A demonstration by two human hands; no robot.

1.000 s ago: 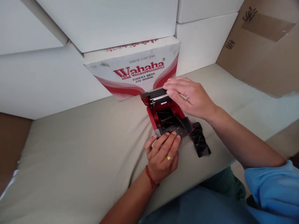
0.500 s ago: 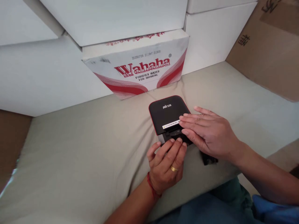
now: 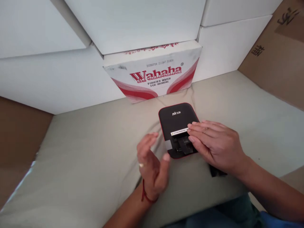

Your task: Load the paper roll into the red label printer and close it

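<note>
A flat black device with a thin red edge and white lettering lies on the cloth-covered surface. Across it runs a white warning label, and below that is an open recess with a dark glossy strip in it. My right hand rests on the device's right side, fingers stretched out side by side, covering that part. To the device's left, my left hand is raised and empty, thumb and fingers apart, not touching it. A small black glossy piece lies partly hidden beneath my right wrist.
Behind the device stands a Wahaha water carton against stacked white boxes. Brown cardboard bounds the right side, with another brown panel at the left. The beige cloth has wrinkles near the device.
My left hand has come off the recess, moved left and opened, uncovering the strip. My right hand stays on the device's right side. The whole view has shifted slightly.
</note>
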